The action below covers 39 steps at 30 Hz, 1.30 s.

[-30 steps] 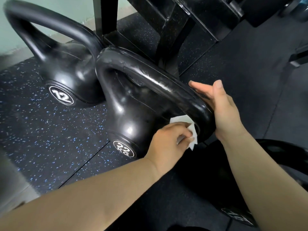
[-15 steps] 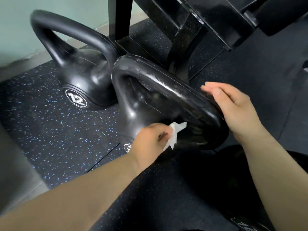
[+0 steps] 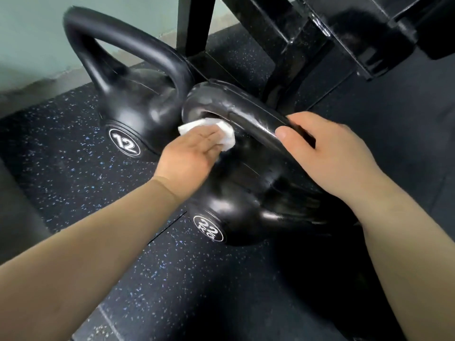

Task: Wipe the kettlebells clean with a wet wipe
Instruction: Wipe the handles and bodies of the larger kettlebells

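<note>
Where the wet wipe (image 3: 227,136) sat low on the body of the 22 kg kettlebell (image 3: 236,217) half a second ago, the left hand (image 3: 189,153) now presses it, fingers flat together, under the left end of the handle (image 3: 248,113) (just beside the 12 kg kettlebell (image 3: 138,107)). The right hand (image 3: 330,153), then flat against the handle, now curls round it. Both bells stand on speckled rubber floor (image 3: 61,163), open leftward; a black rack (image 3: 290,45) stands close behind.
</note>
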### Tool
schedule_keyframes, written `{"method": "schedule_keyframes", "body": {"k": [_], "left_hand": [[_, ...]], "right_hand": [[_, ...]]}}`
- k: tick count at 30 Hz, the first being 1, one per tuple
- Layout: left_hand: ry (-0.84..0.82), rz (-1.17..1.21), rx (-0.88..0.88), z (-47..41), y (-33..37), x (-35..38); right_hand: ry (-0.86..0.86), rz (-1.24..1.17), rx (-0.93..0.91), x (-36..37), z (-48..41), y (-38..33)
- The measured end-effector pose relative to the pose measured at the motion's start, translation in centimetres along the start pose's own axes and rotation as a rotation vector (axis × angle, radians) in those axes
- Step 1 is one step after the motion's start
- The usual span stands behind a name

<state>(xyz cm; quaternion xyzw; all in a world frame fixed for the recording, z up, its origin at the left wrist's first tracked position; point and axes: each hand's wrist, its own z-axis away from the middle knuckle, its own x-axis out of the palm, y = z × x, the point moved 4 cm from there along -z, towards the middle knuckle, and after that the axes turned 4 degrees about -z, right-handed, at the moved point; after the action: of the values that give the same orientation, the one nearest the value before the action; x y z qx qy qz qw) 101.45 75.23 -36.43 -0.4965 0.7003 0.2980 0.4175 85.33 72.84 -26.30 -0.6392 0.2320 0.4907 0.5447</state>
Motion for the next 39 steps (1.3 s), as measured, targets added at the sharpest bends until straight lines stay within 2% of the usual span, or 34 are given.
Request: {"method": "schedule_keyframes", "body": {"k": [3, 4, 8, 10, 12, 16, 18, 21, 25, 26, 28, 30, 33, 35, 39], "left_hand": [[-0.197, -0.06, 0.178, 0.6, 1.5, 1.3], [-0.217, -0.057, 0.217, 0.6, 1.2, 1.0], [-0.116, -0.075, 0.322, -0.4, -1.4, -1.4], [-0.08, -0.069, 0.258, -0.4, -1.6, -1.4], [-0.125, -0.004, 0.171, 0.3, -0.5, 0.0], [-0.206, 0.154, 0.13, 1.8, 1.5, 0.5], [-0.224, 0.343, 0.013, 2.1, 0.9, -0.9], [-0.21, 0.782, -0.406, 3.3, -1.1, -3.1], [-0.097, 1.218, -0.685, 3.2, -3.2, -6.2], [-0.055, 1.263, -0.712, 2.7, -3.8, -7.0], [0.008, 1.338, -0.737, 1.9, -4.6, -8.5], [0.067, 1.413, -0.791, 1.2, -5.6, -9.9], [0.153, 1.382, -0.884, 0.8, -7.7, -12.0], [0.178, 1.351, -0.935, 0.8, -9.4, -13.6], [0.153, 1.321, -0.98, 1.3, -12.7, -16.5]], "right_hand": [[-0.006, 0.008, 0.014, 0.0, 0.1, 0.0], [-0.01, 0.009, 0.013, 0.1, 0.1, 0.0], [-0.018, 0.016, 0.01, 0.0, 0.1, 0.0], [-0.012, 0.021, 0.007, -0.1, 0.2, -0.1], [-0.009, 0.012, 0.008, -0.1, 0.2, -0.2], [-0.01, -0.023, 0.006, 0.0, 0.1, -0.1], [-0.008, -0.041, -0.004, 0.1, 0.1, 0.1], [0.017, -0.138, -0.002, -0.3, 0.1, 0.4], [0.225, -0.227, -0.153, -0.7, 0.2, -1.7], [0.228, -0.278, -0.2, -0.4, 0.1, -2.8], [0.108, -0.417, -0.224, 0.9, -0.2, -5.6], [-0.062, -0.533, -0.166, 2.1, -1.0, -8.1], [-0.168, -0.582, -0.098, 2.5, -2.7, -11.3], [-0.202, -0.558, -0.078, 1.7, -4.1, -13.9], [-0.322, -0.349, -0.157, -0.8, -5.8, -17.7]]}}
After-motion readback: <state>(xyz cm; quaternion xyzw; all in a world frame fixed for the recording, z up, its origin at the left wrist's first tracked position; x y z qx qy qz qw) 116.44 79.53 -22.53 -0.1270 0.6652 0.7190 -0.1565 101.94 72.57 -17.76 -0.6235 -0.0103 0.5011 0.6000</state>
